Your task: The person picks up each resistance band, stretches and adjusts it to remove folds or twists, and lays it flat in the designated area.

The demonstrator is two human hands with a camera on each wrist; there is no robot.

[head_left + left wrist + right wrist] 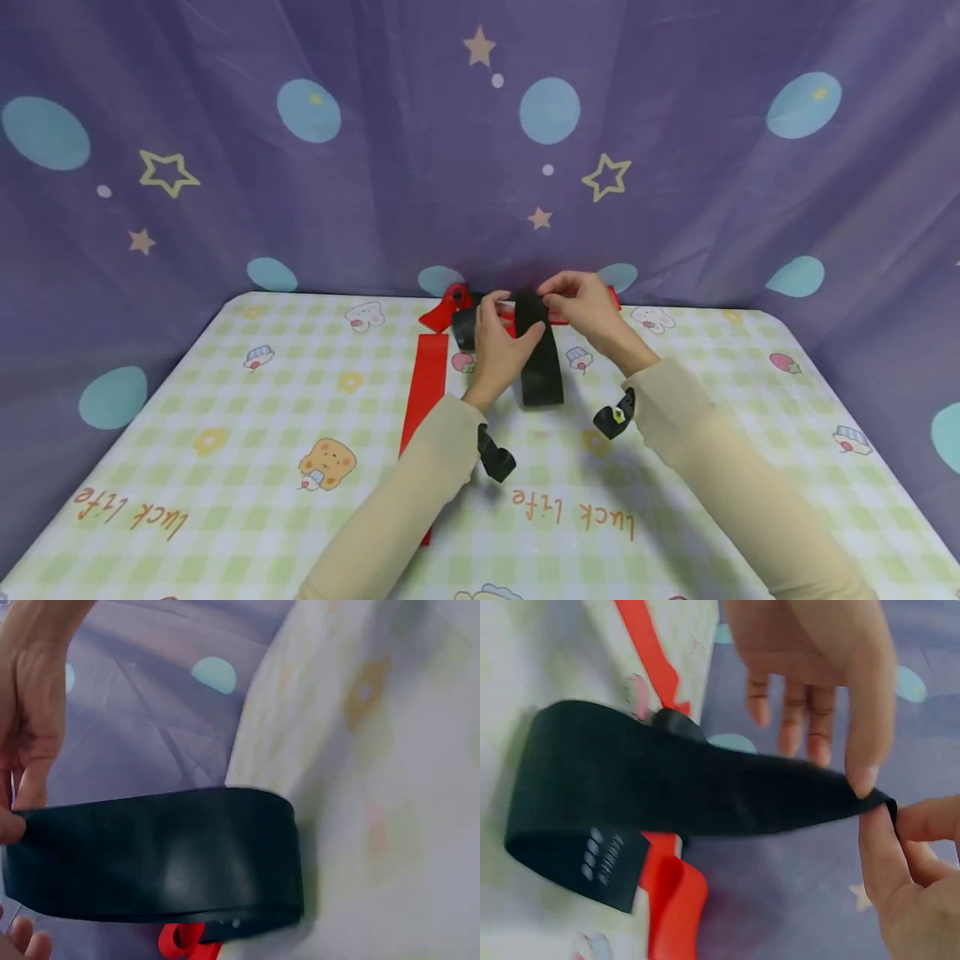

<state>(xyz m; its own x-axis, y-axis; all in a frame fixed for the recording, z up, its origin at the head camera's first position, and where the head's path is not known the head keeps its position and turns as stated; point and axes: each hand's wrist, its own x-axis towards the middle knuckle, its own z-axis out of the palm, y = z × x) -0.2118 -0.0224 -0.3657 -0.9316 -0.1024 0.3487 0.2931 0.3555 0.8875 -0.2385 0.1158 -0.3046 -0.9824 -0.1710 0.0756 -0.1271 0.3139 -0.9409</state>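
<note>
My right hand pinches the upper end of a wide, flat black resistance band between thumb and finger. The band hangs down and curves back under itself close to the tablecloth; in the right wrist view white printing shows on its inner face. Left of the band, my left hand has its fingers loosely extended. In the right wrist view the left thumb lies at the band's upper edge, while the other fingers stay apart from it. A red flat band lies lengthwise on the table beside the left forearm.
Behind the hands, near the table's back edge, are a curled red strip, a dark rolled piece and another red item, partly hidden. A purple curtain stands right behind the checked tablecloth.
</note>
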